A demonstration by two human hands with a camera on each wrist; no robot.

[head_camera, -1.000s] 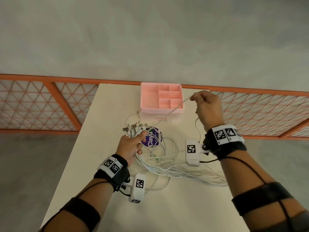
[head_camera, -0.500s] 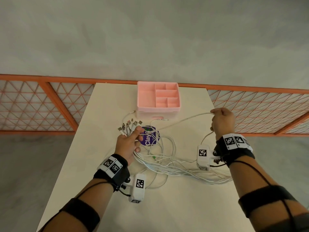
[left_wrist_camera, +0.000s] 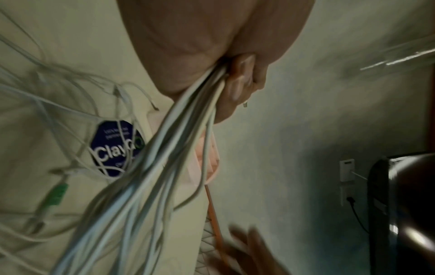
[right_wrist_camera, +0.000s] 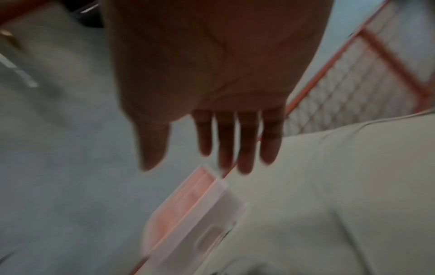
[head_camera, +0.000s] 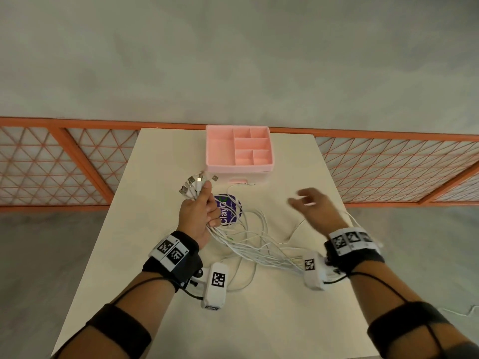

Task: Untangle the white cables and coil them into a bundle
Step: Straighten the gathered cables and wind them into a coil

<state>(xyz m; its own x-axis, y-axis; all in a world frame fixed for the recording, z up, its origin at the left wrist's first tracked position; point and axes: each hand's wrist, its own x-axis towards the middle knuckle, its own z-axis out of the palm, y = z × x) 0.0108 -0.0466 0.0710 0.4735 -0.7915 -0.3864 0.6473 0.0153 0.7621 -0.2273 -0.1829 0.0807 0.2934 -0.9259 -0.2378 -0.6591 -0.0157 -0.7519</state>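
The left hand [head_camera: 198, 212] grips the white cables [head_camera: 248, 244] in a fist near the table [head_camera: 166, 156] middle, fingers [left_wrist_camera: 240, 80] curled round the strands, plug ends fanning above the thumb toward the pink organizer [head_camera: 239, 151] at the far edge. The slack trails rightward across the table. The right hand [head_camera: 315, 207] hovers with fingers [right_wrist_camera: 226, 141] spread, holding nothing.

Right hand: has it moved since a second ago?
Yes. The right hand has dropped from level with the pink organizer toward the near table, fingers now open and empty.
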